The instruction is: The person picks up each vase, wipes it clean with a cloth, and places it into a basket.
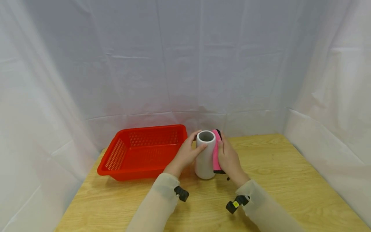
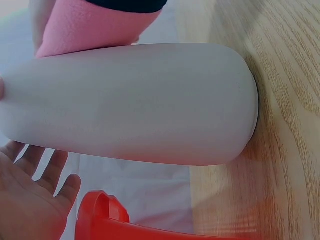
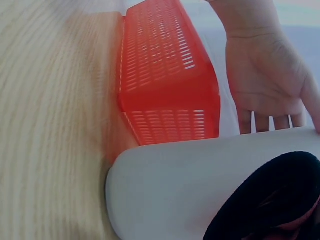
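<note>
Between both hands' fingers (image 1: 200,149): upright white vase (image 1: 204,158); pink sleeve (image 1: 215,154) alongside.

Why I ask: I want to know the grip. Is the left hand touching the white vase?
Touching. In the head view the left hand wraps the white vase, thumb lying on its side just under the rim and fingers behind it.
</note>
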